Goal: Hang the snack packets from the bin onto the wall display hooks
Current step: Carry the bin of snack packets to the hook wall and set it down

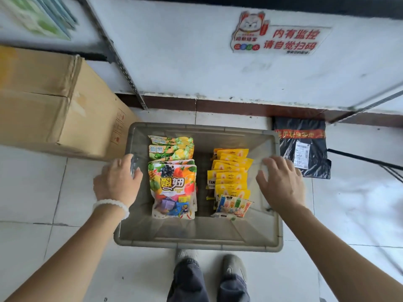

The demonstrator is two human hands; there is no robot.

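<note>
Nothing looks hung yet, going by what shows: the grey bin [270, 245] on the tiled floor [32, 192] holds two full rows of packets — fruit-candy packets [173, 184] on the left, yellow packets [231, 175] on the right with a small multicoloured one at the near end. No display hooks are in view, so the whole job seems to lie ahead.

The left hand [118, 179] curls over the bin's left rim, gripping it. The right hand [281, 182] lies over the right rim with fingers spread and fairly straight — resting there, not clearly clasping. Neither hand holds a packet.

The bin stands just before a white wall [196, 62] with a dark red skirting. A sticker [277, 35] with a cat and red writing is on the wall. A cardboard box [54, 101] stands to the left, near the bin; a black parcel bag [303, 147] lies to the right. Slotted metal shelf uprights cross the upper corners. The person's shoes show below the bin.
</note>
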